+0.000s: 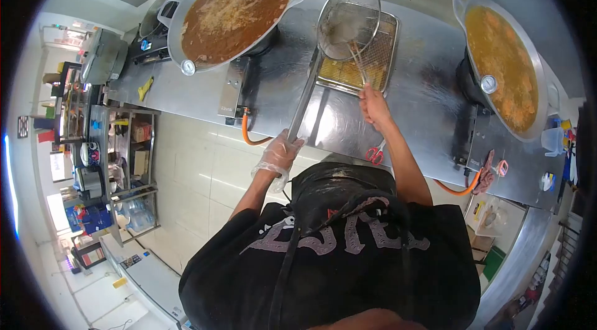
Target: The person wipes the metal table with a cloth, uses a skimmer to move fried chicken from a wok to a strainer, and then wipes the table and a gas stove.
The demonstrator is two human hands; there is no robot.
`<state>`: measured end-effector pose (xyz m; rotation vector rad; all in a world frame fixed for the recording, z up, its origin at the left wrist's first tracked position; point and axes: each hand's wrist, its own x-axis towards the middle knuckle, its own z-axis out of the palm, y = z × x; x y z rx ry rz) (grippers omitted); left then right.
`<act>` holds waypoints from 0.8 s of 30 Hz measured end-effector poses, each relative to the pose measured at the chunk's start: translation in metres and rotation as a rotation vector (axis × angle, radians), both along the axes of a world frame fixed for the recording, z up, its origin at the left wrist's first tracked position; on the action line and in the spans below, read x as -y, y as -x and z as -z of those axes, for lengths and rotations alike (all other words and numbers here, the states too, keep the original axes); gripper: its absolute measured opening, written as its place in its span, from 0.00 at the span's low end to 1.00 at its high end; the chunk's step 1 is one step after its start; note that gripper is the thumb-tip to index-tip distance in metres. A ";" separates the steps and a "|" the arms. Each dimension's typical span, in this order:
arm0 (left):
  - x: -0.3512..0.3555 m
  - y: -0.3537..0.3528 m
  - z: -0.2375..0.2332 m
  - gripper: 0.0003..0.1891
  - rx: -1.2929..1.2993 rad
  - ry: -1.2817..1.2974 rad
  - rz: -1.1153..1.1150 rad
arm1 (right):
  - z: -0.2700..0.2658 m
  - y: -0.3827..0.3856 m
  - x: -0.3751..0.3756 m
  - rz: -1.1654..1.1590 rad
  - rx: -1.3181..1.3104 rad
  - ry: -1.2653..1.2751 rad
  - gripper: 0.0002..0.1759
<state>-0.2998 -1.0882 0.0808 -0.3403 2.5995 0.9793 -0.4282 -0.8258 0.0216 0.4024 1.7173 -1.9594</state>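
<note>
My left hand [280,155], in a clear plastic glove, is closed around the long handle of a round mesh strainer [364,2]. The strainer's bowl is over a metal tray with a wire rack [387,50], and a pale greyish clump [343,27] lies in the mesh. Thin metal tongs [359,63] are gripped in my bare right hand [374,108], their tips reaching the strainer's lower edge. Yellowish liquid shows through the rack near the tray's front.
A big pan of brown, foamy liquid [236,16] stands on a burner at the left. Another pan, with golden frying oil [502,63], is at the right; both carry dial thermometers. Red-handled scissors [374,155] lie at the counter's front edge. Orange gas hoses [250,134] hang below.
</note>
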 end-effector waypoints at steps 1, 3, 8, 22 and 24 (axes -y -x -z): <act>-0.002 -0.001 -0.007 0.22 0.033 -0.013 -0.014 | 0.021 0.006 -0.010 0.043 -0.033 -0.048 0.26; -0.003 -0.003 -0.017 0.22 0.046 0.032 0.020 | 0.016 0.005 -0.025 0.069 0.033 -0.012 0.26; 0.001 -0.011 -0.015 0.20 0.010 0.123 0.059 | -0.016 -0.029 -0.020 -0.070 0.071 -0.214 0.29; -0.016 -0.050 0.006 0.20 0.014 0.130 -0.024 | 0.012 -0.033 -0.030 -0.066 -0.034 -0.530 0.31; -0.014 -0.049 0.007 0.20 0.025 0.073 -0.015 | 0.006 -0.024 -0.029 -0.008 -0.342 -0.650 0.29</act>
